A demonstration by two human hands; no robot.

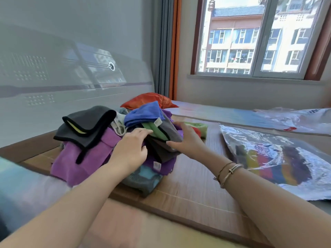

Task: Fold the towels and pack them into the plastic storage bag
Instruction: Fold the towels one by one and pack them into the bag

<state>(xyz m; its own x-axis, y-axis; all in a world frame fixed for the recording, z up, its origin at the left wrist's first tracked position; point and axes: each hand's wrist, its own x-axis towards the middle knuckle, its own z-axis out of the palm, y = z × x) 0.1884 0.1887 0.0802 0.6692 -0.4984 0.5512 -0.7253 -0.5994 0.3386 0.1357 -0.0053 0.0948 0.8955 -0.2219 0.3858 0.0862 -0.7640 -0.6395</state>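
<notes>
My left hand [131, 149] and right hand [188, 138], fingers apart, bracket the grey towel [166, 140]; I'd lift it clear of the pile before folding.

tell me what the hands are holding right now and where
Both hands, left hand and right hand, rest on a dark grey towel atop the pile; a closed grip cannot be told.

Soft matt cloth towels [86, 158], glossy crinkled plastic bag [279, 158] (see-through), woven mat [193, 183]

Both bare forearms reach forward, left hand [131, 149] palm-down, right hand [188, 138] with fingers spread, neither grip closed.
</notes>
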